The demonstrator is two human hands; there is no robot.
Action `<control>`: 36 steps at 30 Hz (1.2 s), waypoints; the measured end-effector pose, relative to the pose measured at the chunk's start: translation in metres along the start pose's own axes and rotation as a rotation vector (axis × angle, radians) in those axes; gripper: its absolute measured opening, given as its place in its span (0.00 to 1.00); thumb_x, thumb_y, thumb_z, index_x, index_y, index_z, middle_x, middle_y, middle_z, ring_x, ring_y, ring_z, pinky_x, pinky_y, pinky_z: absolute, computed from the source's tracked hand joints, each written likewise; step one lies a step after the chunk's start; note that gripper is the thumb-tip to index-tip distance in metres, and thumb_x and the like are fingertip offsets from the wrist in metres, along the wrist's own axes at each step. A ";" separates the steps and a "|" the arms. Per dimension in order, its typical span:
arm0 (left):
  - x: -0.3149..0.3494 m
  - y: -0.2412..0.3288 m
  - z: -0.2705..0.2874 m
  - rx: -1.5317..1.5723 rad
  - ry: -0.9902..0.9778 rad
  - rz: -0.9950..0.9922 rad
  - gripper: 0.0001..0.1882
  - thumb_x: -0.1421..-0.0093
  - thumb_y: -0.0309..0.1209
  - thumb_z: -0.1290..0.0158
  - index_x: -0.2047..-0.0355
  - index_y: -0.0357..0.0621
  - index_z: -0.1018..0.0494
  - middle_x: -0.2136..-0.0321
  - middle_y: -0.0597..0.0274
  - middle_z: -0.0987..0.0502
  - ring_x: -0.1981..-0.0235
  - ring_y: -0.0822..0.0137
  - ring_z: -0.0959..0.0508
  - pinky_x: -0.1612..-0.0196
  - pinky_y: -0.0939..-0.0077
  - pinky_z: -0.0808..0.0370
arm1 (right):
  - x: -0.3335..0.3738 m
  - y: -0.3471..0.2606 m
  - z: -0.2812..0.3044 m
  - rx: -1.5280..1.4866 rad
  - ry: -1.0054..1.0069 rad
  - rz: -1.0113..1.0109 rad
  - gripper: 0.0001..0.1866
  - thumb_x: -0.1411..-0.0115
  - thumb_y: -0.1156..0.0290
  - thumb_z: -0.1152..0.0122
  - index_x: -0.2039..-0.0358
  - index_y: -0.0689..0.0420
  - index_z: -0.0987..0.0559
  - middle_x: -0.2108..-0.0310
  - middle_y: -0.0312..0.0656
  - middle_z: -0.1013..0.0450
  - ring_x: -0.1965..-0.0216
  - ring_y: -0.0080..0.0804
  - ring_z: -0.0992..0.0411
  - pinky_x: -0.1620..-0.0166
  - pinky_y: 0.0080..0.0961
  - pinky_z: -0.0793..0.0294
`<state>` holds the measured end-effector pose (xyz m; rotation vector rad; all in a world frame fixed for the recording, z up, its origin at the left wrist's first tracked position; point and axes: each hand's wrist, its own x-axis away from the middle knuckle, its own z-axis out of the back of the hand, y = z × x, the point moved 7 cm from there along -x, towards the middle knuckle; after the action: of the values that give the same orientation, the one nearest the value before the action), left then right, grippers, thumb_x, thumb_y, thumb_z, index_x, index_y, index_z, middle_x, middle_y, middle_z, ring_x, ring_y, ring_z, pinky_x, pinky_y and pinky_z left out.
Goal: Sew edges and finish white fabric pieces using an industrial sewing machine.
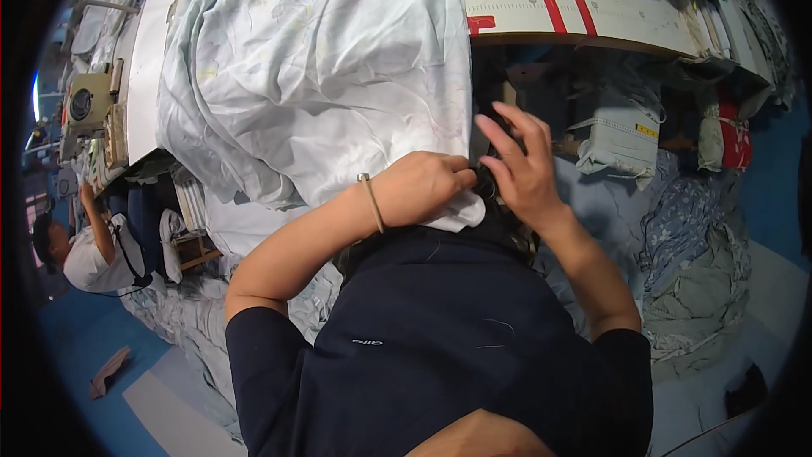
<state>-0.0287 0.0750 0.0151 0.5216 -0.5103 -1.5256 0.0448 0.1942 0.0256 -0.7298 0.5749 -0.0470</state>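
A large pale fabric sheet with faint coloured prints covers the table in wrinkled folds and hangs over its near edge toward my lap. My left hand, a tan band on its wrist, is closed on the sheet's near right corner, where a white flap of cloth sticks out below the fingers. Just right of that corner, my right hand is raised with its fingers spread and holds nothing that I can see. What lies under the left fingers is hidden.
The white table carries red tape strips at the right. Below it hangs a bundle of white cloth. Crumpled fabric heaps at the right. A person works at the far left near a beige machine.
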 end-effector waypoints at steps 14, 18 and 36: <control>0.099 -0.147 0.171 -0.651 0.942 0.802 0.08 0.39 0.21 0.43 0.59 0.37 0.25 0.62 0.50 0.26 0.63 0.52 0.25 0.57 0.62 0.28 | -0.042 0.017 -0.025 -0.137 -0.127 0.087 0.10 0.53 0.85 0.38 0.70 0.59 0.16 0.65 0.40 0.19 0.58 0.36 0.19 0.60 0.31 0.29; 0.080 -0.180 0.193 -0.486 0.857 0.805 0.05 0.40 0.20 0.43 0.66 0.38 0.28 0.69 0.52 0.27 0.65 0.50 0.26 0.61 0.60 0.29 | -0.072 0.022 -0.027 -0.105 -0.186 0.108 0.08 0.51 0.80 0.37 0.69 0.58 0.16 0.64 0.38 0.19 0.58 0.33 0.20 0.61 0.29 0.29; 0.014 -0.284 0.271 -0.575 0.773 0.560 0.06 0.38 0.24 0.45 0.65 0.39 0.32 0.68 0.49 0.25 0.65 0.45 0.23 0.64 0.54 0.27 | -0.187 0.046 -0.033 -0.041 -0.337 0.169 0.08 0.56 0.84 0.40 0.73 0.60 0.18 0.66 0.38 0.20 0.58 0.34 0.21 0.60 0.30 0.30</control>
<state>-0.4190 0.0662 0.0562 0.4207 0.3629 -0.7767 -0.1375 0.2523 0.0662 -0.7077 0.3135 0.2418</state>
